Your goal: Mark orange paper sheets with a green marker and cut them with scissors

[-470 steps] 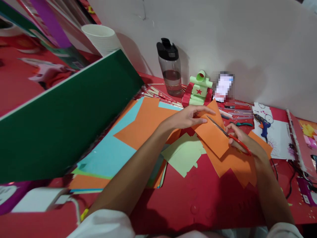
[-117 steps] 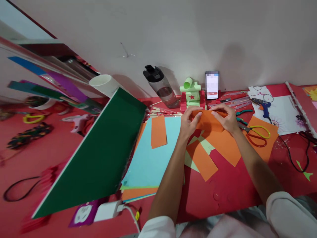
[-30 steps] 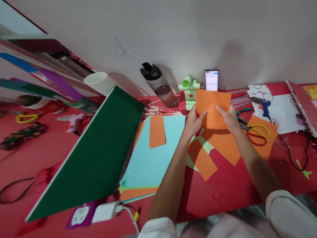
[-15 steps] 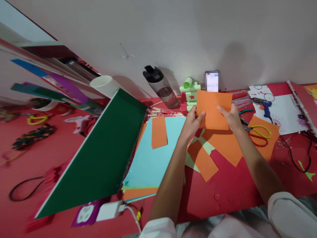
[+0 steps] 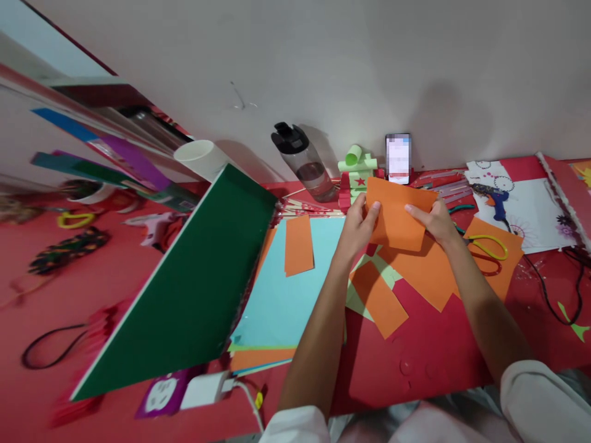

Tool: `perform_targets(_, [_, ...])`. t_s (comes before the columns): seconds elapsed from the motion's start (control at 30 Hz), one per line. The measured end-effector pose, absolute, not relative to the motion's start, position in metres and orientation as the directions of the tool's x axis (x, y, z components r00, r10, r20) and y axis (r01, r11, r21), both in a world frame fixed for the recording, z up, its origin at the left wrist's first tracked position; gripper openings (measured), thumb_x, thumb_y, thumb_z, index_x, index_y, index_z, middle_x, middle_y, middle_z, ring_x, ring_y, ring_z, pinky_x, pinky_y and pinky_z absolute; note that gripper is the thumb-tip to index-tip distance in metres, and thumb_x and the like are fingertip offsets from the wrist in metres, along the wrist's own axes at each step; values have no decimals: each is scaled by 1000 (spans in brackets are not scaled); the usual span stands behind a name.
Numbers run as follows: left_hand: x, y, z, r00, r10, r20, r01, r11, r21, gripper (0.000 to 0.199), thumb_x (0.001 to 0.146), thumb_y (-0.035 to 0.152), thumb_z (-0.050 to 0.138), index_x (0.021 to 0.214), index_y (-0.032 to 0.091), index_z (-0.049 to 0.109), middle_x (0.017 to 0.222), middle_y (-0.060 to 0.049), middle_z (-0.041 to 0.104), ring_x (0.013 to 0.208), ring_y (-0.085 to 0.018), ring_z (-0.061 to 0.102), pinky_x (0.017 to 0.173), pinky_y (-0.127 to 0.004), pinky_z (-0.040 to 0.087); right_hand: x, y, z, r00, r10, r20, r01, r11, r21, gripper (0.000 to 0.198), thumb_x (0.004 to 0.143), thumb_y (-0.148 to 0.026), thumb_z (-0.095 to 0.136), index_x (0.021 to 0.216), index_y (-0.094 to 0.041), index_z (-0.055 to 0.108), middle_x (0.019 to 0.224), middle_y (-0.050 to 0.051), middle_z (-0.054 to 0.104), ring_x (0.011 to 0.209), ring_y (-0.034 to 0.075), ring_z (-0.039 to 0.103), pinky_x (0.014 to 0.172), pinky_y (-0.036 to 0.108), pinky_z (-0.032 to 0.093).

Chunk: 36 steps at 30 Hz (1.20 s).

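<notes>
Between my two hands is a squarish sheet of orange paper, held up above the table and tilted. My left hand pinches its left edge, thumb on the near face. On the opposite edge, my right hand grips it the same way; the fingers behind the sheet are hidden. Beneath lie more orange sheets, an orange strip and pale green paper pieces. Scissors with yellow and red handles rest close to my right forearm.
A green board leans at left beside stacked light blue paper. Along the wall stand a water bottle, a green paper-roll model and a phone. A blue glue gun lies at right, its black cord trailing.
Both hands have lowered the orange sheet slightly and tipped it, so its top edge slants and more of the phone shows. The grip looks unchanged.
</notes>
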<state>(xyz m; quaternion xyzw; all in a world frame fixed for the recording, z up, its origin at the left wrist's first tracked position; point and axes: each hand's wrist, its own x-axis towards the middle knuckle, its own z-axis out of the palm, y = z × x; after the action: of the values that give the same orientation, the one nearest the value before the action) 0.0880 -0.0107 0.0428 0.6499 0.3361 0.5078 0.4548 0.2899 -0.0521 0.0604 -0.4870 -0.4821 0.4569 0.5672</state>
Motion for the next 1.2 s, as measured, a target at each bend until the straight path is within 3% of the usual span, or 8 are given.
perform_targets(0.17, [87, -17, 55, 141, 832, 536, 163, -554, 816, 39, 107, 60, 53, 98, 23, 62, 86, -3, 68, 76, -19, 66, 74, -34, 56, 291, -57, 66, 40, 987, 158, 19, 158, -987, 38, 76, -54, 89, 92, -25, 70, 88, 2, 77, 80, 24, 72, 76, 41, 63])
perform_targets(0.27, [84, -22, 66, 185, 762, 620, 196, -647, 737, 34, 109, 55, 53, 104, 24, 67, 89, -3, 71, 79, -19, 68, 75, -34, 56, 293, -54, 68, 68, 965, 251, 68, 247, -967, 37, 78, -56, 87, 87, -27, 68, 85, 1, 73, 81, 23, 70, 78, 42, 62])
perform_targets(0.43, [79, -26, 76, 271, 578, 770, 48, -807, 588, 22, 106, 42, 61, 104, 28, 77, 103, -5, 79, 101, -24, 75, 90, -42, 61, 299, -51, 78, 18, 865, 502, 122, 496, -860, 40, 77, -66, 86, 81, -30, 70, 93, 5, 76, 94, 27, 72, 93, 49, 59])
perform_targets(0.57, [78, -27, 77, 257, 561, 787, 38, -820, 572, 24, 106, 36, 59, 96, 30, 80, 104, -4, 81, 105, -24, 75, 95, -47, 62, 303, -56, 86, 7, 834, 552, 180, 542, -821, 46, 78, -76, 80, 77, -31, 73, 99, 8, 77, 98, 31, 72, 93, 52, 58])
perform_targets(0.67, [79, -28, 77, 231, 561, 795, 52, -823, 565, 29, 108, 33, 56, 92, 31, 81, 103, -4, 81, 106, -24, 75, 96, -49, 62, 304, -60, 89, 2, 810, 587, 188, 576, -795, 40, 81, -72, 80, 78, -33, 76, 102, 7, 77, 101, 32, 72, 95, 52, 57])
perform_targets(0.87, [79, -28, 81, 198, 492, 848, -22, -862, 506, 19, 104, 28, 65, 95, 29, 82, 102, -4, 82, 104, -22, 76, 94, -43, 62, 303, -58, 89, -16, 756, 654, 166, 647, -744, 30, 83, -62, 83, 80, -33, 78, 99, 5, 78, 98, 29, 74, 93, 49, 58])
perform_targets(1.07, [78, -26, 77, 236, 630, 740, -5, -761, 649, 13, 96, 35, 75, 100, 24, 82, 101, -6, 82, 96, -21, 76, 87, -36, 60, 305, -55, 88, -15, 790, 612, 152, 607, -780, 31, 78, -59, 88, 78, -29, 77, 92, 6, 79, 92, 28, 75, 86, 45, 62])
perform_targets(1.2, [83, -22, 70, 185, 844, 504, -68, -500, 863, 27, 92, 45, 78, 99, 19, 78, 96, -6, 80, 90, -21, 75, 81, -32, 59, 302, -58, 88, 88, 939, 333, 83, 326, -942, 35, 73, -54, 93, 87, -25, 79, 93, 6, 81, 87, 27, 76, 77, 43, 65])
